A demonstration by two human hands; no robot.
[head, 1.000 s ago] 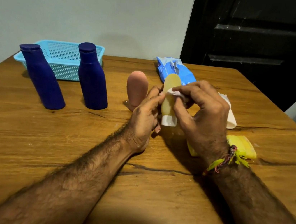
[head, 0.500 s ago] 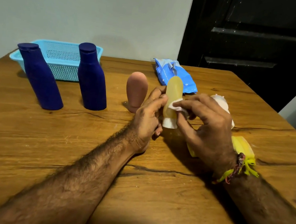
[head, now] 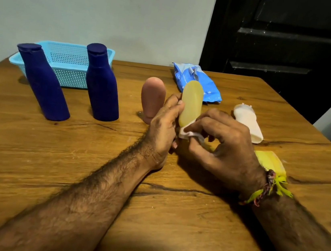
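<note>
Both hands meet at the translucent yellow plastic bottle [head: 191, 103], upended over the wooden table [head: 93, 158]: left hand [head: 163, 129] grips its side, right hand [head: 225, 146] pinches seemingly a white wipe [head: 188, 133]; steady it, rub round its lower end.

A: What colours stood out on the table [head: 29, 160]?
B: Brown, grained wood. The front tube [head: 192, 101] was cloudy yellow, its wipe [head: 190, 133] white.
A: And behind?
B: One bottle [head: 44, 82] and a second bottle [head: 102, 83] were dark blue; the basket [head: 68, 60] pale blue, dotted with a grid of holes; the packet [head: 197, 83] blue and white; the rear tube [head: 152, 100] pink.
</note>
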